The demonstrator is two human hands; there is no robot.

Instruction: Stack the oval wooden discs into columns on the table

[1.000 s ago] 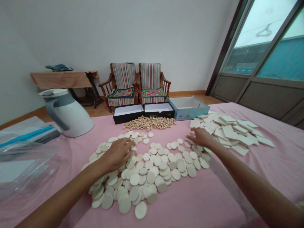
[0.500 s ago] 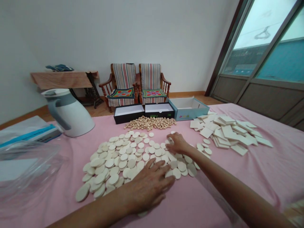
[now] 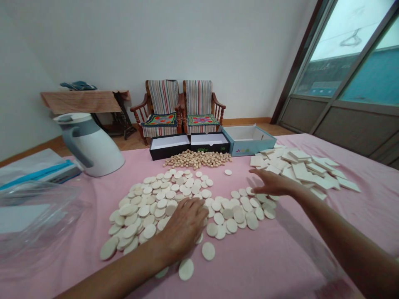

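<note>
Many pale round wooden discs (image 3: 149, 209) lie in a loose heap on the pink cloth (image 3: 243, 265). My left hand (image 3: 185, 224) rests palm down on the heap's near right part, fingers bent over the discs and not gripping any that I can see. To the right, my right hand (image 3: 272, 182) hovers over the far edge of a spread of discs (image 3: 238, 214), thumb and fingers apart and nothing held. A single disc (image 3: 228, 172) lies by itself beyond the heap. Two more, a near disc (image 3: 186, 269) and another disc (image 3: 208, 251), lie toward me.
Small wooden beads (image 3: 196, 159) are piled before two black boxes (image 3: 170, 151) and a blue box (image 3: 252, 143). Square wooden tiles (image 3: 302, 170) are heaped at right. A white jug (image 3: 96, 149) and clear plastic packaging (image 3: 40, 224) are at left. Two chairs (image 3: 199, 99) stand behind.
My right hand has moved right, off the discs' middle, toward the tiles. My left hand has drawn slightly left. Discs between them have shifted, and a few now lie apart near me.
</note>
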